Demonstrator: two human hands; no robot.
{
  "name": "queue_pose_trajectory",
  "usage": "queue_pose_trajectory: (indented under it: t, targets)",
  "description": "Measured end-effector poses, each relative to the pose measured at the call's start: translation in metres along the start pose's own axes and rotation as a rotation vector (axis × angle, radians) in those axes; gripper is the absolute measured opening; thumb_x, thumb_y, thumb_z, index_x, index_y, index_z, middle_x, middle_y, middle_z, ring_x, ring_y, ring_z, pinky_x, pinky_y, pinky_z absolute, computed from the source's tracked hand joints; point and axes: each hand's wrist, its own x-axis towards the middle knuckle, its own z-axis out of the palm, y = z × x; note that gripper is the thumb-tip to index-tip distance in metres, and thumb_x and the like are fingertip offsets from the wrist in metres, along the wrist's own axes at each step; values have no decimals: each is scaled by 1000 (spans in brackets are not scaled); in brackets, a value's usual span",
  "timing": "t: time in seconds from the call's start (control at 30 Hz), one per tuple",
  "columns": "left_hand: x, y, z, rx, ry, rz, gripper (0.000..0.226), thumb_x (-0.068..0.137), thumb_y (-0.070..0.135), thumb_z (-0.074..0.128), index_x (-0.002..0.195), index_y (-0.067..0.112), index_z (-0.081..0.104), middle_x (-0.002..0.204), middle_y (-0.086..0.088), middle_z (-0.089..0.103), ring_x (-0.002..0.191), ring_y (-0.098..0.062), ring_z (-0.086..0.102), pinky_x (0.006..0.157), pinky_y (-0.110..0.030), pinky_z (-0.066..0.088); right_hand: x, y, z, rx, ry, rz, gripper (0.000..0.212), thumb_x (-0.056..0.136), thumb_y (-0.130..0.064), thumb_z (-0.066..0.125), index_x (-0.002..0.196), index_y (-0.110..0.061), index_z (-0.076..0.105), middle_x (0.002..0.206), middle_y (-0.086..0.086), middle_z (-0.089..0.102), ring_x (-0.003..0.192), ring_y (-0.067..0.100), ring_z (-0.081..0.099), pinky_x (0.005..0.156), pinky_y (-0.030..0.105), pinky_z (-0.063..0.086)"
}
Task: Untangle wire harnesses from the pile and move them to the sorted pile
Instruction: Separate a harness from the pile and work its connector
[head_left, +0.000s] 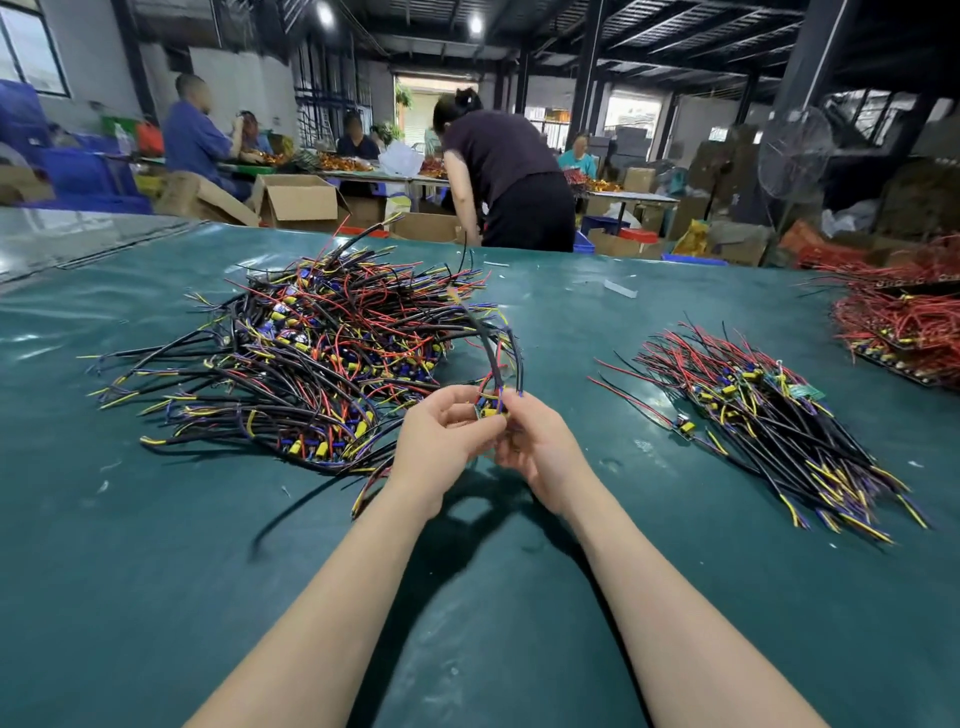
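Left hand: My left hand (447, 431) pinches the little board end of one harness, fingers curled round it.
Right hand: My right hand (540, 452) pinches the same end from the other side. I think two hands help me pick the wires apart.
Harness: The harness (491, 358) is held up between my hands, off the table. Its thin, bendy wires curve up in an arch: black, red, yellow and blue.
Tangled pile: The tangled pile (311, 353) sits just left of my hands. It is a big, messy heap with wires poking out every way.
Sorted pile: The sorted pile (769, 415) lies well off to the right of my hands. Its wires are lined up, so I think the harness goes there.
Table: The table (156, 571) has a smooth, shiny green cover.
Red heap: A red wire heap (904, 322) lies far right, past the sorted pile.
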Motion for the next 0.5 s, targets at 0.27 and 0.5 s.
queue_pose_trajectory:
  t: [0.27, 0.5]
  targets:
    - [2, 0, -1, -230, 0, -152, 9, 86, 12, 61, 78, 13, 57, 71, 0, 60, 52, -5, 57, 51, -13, 49, -6, -4, 3, -175, -49, -23, 25, 98, -29, 38, 77, -19, 46, 37, -10, 31, 31, 2, 23, 32, 12, 18]
    - [3, -3, -3, 142, -120, -64, 24, 93, 26, 52, 81, 5, 53, 46, 4, 43, 34, -4, 39, 37, -16, 35, -6, -4, 10, -119, 31, -88, 30, 100, -18, 33, 73, -15, 46, 46, -4, 45, 33, 3, 38, 31, 11, 23]
